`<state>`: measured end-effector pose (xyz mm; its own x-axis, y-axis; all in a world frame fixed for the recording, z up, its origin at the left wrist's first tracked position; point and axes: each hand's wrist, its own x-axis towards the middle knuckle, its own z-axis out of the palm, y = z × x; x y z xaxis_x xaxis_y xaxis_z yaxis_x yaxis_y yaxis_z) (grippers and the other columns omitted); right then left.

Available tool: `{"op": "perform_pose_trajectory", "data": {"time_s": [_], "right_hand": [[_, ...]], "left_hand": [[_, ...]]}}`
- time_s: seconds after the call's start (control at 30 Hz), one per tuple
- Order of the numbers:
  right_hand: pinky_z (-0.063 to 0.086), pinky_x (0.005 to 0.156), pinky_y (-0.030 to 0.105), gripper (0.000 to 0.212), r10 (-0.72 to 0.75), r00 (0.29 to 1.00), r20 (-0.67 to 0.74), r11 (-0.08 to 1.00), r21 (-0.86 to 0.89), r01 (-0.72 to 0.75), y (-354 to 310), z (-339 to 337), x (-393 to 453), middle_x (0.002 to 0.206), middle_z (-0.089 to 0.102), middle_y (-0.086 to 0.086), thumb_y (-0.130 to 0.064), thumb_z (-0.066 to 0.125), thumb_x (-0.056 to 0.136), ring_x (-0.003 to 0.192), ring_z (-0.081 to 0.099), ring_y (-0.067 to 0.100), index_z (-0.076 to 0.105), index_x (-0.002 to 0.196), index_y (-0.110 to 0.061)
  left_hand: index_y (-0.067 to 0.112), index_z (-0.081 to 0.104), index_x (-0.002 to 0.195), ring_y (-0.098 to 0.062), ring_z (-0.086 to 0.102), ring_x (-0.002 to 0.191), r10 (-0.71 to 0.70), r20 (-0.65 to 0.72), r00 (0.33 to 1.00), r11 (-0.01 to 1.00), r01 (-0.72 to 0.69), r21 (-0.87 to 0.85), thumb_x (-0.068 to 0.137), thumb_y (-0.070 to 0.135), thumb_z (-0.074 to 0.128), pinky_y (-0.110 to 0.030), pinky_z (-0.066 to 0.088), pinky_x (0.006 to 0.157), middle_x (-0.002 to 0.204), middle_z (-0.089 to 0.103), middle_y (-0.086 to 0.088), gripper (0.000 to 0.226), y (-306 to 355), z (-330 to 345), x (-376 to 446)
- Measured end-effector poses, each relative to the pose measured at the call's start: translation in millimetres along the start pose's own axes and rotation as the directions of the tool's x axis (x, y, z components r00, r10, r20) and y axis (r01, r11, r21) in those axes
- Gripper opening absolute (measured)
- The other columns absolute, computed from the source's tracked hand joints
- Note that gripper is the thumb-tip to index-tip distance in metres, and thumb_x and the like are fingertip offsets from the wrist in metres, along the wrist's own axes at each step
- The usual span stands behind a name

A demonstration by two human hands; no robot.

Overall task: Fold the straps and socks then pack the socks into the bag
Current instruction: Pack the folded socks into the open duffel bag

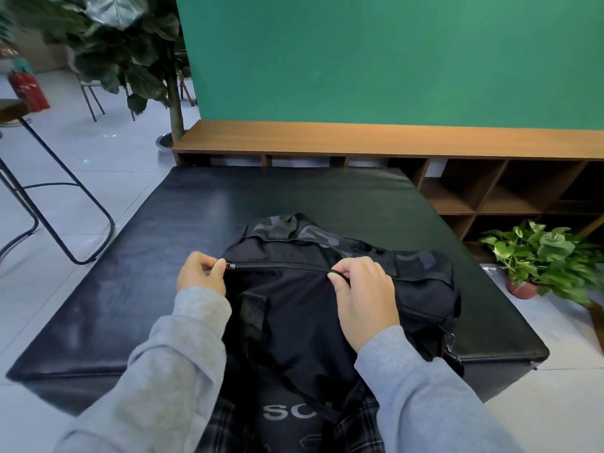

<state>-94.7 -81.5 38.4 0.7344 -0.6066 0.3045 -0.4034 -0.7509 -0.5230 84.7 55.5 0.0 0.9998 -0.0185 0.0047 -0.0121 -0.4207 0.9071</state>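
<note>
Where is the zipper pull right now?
Head view: the zipper pull sits at the bag's left end, just right of the left hand.

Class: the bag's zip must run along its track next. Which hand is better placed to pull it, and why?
The left hand: its fingers already pinch the zip pull at the track's left end. The right hand only grips the bag fabric, steadying it.

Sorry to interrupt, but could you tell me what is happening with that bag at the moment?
A person in a grey sweatshirt is working the zip of a black bag that lies on a black padded mat. The left hand pinches the bag's fabric at the end beside the metal zip slider. The right hand pinches a black pull further along the zip line. No socks are in view.
</note>
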Motion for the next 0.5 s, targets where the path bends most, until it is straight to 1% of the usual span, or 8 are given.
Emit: {"op": "perform_pose_trajectory", "data": {"time_s": [0.07,0.17,0.23,0.27,0.33,0.4,0.43,0.5], "right_hand": [[0.028,0.086,0.026,0.009,-0.001,1.000,-0.006,1.000,0.009,0.001,0.2,0.8,-0.6,0.096,0.049,-0.009,-0.025,0.049,0.096,0.097,0.044,0.015,0.057,0.096,-0.021],[0.029,0.087,0.027,0.008,0.007,1.000,-0.001,1.000,0.029,-0.007,2.5,0.5,-1.8,0.095,0.048,-0.009,-0.025,0.049,0.096,0.095,0.044,0.015,0.056,0.095,-0.021],[0.029,0.085,0.026,0.007,0.013,1.000,0.001,0.999,0.040,-0.013,4.4,0.5,-2.0,0.095,0.048,-0.009,-0.024,0.050,0.096,0.094,0.044,0.015,0.055,0.093,-0.022],[0.028,0.084,0.026,0.007,0.015,1.000,0.001,0.999,0.045,-0.016,4.8,0.8,-2.0,0.095,0.048,-0.009,-0.024,0.050,0.096,0.094,0.044,0.014,0.054,0.091,-0.024],[0.027,0.082,0.025,0.009,0.014,1.000,-0.003,0.998,0.058,-0.013,4.5,0.6,-2.3,0.093,0.048,-0.010,-0.024,0.050,0.096,0.092,0.042,0.013,0.049,0.087,-0.027],[0.026,0.081,0.024,0.014,0.011,1.000,-0.018,0.996,0.084,-0.009,2.5,0.5,-3.5,0.091,0.047,-0.011,-0.022,0.051,0.095,0.090,0.041,0.012,0.046,0.084,-0.029],[0.026,0.082,0.025,0.016,0.003,0.999,-0.033,0.995,0.101,0.000,1.1,0.4,-4.2,0.089,0.047,-0.011,-0.020,0.052,0.095,0.089,0.042,0.012,0.046,0.083,-0.029],[0.030,0.083,0.028,0.018,-0.012,0.997,-0.079,0.990,0.138,0.023,-0.6,0.9,-6.1,0.087,0.047,-0.010,-0.016,0.055,0.093,0.088,0.044,0.015,0.046,0.082,-0.028]], "left_hand": [[0.014,0.049,0.072,-0.028,0.057,0.077,-0.042,-0.017,0.999,0.999,0.042,-0.002,0.088,0.014,0.060,-0.030,0.041,0.072,0.083,0.059,-0.009,0.019,-7.1,-2.8,8.3],[0.009,0.055,0.091,-0.023,0.053,0.080,-0.104,-0.013,0.995,0.994,0.104,0.027,0.089,0.016,0.059,-0.028,0.037,0.074,0.094,0.061,-0.007,0.008,-10.6,-4.0,10.3],[0.008,0.052,0.114,-0.023,0.053,0.096,-0.132,0.055,0.990,0.991,0.132,-0.012,0.089,0.016,0.059,-0.027,0.036,0.084,0.112,0.056,-0.003,0.027,-10.4,-2.5,7.1],[0.008,0.047,0.125,-0.025,0.050,0.109,-0.089,0.076,0.993,0.996,0.089,0.008,0.088,0.017,0.061,-0.029,0.034,0.093,0.122,0.051,-0.003,0.040,-11.1,-1.1,4.8],[0.011,0.044,0.134,-0.027,0.037,0.128,0.128,0.111,0.986,0.983,-0.141,0.120,0.084,0.016,0.066,-0.033,0.026,0.106,0.138,0.042,-0.010,0.055,-10.9,3.0,-5.6],[0.020,0.048,0.134,-0.024,0.030,0.134,0.360,0.213,0.908,0.908,-0.393,0.143,0.083,0.023,0.067,-0.032,0.020,0.110,0.143,0.037,-0.006,0.053,-7.0,6.8,-22.8],[0.027,0.051,0.131,-0.019,0.027,0.135,0.435,0.286,0.854,0.859,-0.489,0.151,0.084,0.033,0.062,-0.032,0.018,0.110,0.143,0.037,0.001,0.049,-2.8,8.3,-31.5],[0.037,0.055,0.124,-0.005,0.023,0.135,0.522,0.387,0.760,0.766,-0.617,0.179,0.078,0.052,0.047,-0.033,0.013,0.110,0.135,0.038,0.018,0.049,3.3,10.6,-43.5]]}}
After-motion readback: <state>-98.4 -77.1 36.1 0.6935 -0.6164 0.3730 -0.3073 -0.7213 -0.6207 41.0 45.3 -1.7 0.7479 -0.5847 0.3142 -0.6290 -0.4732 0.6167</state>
